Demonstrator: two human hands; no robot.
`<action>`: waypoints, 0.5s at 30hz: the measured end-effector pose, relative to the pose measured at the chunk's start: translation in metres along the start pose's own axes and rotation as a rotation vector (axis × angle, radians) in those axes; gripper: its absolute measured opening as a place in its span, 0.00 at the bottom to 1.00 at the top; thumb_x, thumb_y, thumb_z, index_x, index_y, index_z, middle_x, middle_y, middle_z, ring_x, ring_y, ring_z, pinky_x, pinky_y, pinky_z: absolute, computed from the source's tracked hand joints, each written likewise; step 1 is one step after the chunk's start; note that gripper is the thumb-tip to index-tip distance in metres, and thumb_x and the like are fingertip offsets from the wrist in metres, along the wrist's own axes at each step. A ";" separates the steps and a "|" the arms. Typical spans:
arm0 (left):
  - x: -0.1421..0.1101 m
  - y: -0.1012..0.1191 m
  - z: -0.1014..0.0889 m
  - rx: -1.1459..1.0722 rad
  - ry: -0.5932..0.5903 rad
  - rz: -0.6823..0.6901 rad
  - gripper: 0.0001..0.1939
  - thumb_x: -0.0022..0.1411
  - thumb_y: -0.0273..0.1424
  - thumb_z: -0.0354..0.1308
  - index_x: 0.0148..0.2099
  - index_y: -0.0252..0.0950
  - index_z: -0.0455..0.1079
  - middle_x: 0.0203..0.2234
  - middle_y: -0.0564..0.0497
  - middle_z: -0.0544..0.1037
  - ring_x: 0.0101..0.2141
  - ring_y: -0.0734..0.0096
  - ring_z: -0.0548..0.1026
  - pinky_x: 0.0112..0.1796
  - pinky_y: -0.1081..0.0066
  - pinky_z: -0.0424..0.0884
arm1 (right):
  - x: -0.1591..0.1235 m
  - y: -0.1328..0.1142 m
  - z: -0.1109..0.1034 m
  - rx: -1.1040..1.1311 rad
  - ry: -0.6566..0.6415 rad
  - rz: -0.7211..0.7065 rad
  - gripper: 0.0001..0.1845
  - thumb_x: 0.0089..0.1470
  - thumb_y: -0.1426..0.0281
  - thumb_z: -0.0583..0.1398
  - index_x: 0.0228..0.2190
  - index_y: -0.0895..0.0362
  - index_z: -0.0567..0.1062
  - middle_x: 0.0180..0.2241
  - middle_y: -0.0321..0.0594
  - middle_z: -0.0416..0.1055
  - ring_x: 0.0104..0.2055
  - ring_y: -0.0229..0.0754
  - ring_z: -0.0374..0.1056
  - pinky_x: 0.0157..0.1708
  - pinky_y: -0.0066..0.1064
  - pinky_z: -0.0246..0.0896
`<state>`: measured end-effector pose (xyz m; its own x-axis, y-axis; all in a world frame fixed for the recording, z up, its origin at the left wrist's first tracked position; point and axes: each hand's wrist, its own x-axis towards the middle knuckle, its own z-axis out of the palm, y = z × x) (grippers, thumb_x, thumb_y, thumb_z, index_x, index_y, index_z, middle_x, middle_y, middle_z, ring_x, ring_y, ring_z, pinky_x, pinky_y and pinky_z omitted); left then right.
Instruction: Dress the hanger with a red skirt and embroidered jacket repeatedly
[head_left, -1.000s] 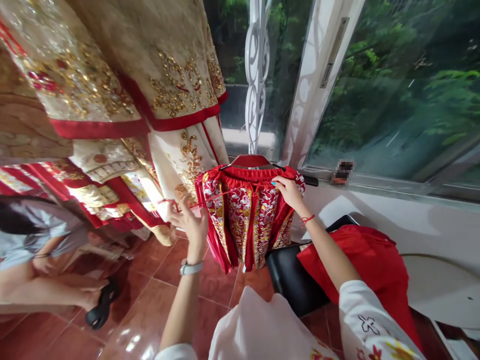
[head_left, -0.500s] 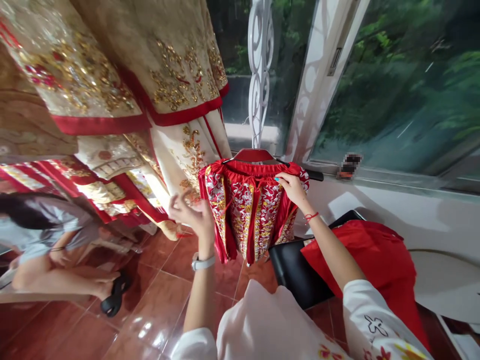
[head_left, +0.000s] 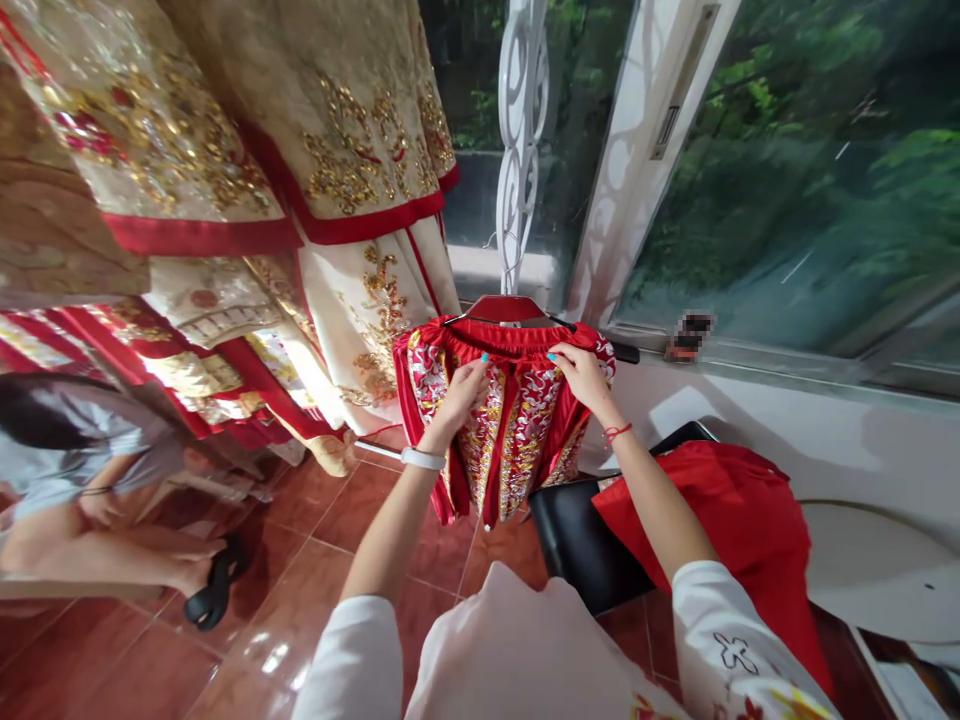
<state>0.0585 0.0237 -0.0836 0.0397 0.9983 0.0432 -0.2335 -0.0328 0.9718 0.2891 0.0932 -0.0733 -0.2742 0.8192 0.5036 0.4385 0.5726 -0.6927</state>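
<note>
A red skirt (head_left: 519,440) with gold and silver embroidered panels and a gathered waistband hangs from a red hanger (head_left: 501,308). Its hanger hooks onto a white scrollwork stand (head_left: 513,200). My left hand (head_left: 463,392) is closed at the skirt's front, its fingers pinching just under the waistband at left of centre. Farther right, my right hand (head_left: 581,375) pinches the same waistband near its right end. The fabric right beneath my fingers is partly hidden.
Cream embroidered garments (head_left: 360,130) with red hems hang at left. A person (head_left: 90,470) sits beyond them on the left. A black chair (head_left: 577,545) and draped red cloth (head_left: 712,510) are at right, beside a white round table (head_left: 885,560). Windows (head_left: 810,200) stand behind.
My left hand has come in from the open air left of the skirt and closed on its front. My right hand keeps its hold at the waistband.
</note>
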 end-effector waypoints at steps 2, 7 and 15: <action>0.001 0.010 -0.013 0.156 -0.019 0.071 0.24 0.56 0.51 0.65 0.29 0.36 0.64 0.13 0.65 0.51 0.15 0.83 0.47 0.17 0.78 0.42 | 0.011 -0.004 -0.010 0.011 -0.008 -0.038 0.16 0.60 0.62 0.56 0.34 0.57 0.81 0.30 0.42 0.79 0.32 0.46 0.71 0.35 0.33 0.63; 0.003 0.017 -0.025 0.439 0.043 0.253 0.23 0.59 0.50 0.63 0.28 0.33 0.70 0.16 0.59 0.60 0.19 0.80 0.53 0.20 0.77 0.46 | 0.017 0.000 -0.017 0.118 0.036 -0.048 0.16 0.61 0.61 0.56 0.42 0.56 0.79 0.40 0.44 0.79 0.33 0.44 0.73 0.36 0.33 0.66; -0.011 -0.006 -0.017 -0.002 -0.074 -0.195 0.19 0.67 0.45 0.56 0.31 0.37 0.64 0.14 0.65 0.49 0.14 0.82 0.44 0.16 0.79 0.43 | -0.026 0.010 -0.007 0.217 0.023 -0.054 0.19 0.62 0.58 0.57 0.48 0.52 0.80 0.46 0.44 0.80 0.43 0.47 0.75 0.45 0.37 0.68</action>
<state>0.0433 0.0138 -0.0937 0.1551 0.9795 -0.1285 -0.2164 0.1606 0.9630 0.3064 0.0771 -0.0901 -0.2717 0.7875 0.5532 0.2282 0.6112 -0.7579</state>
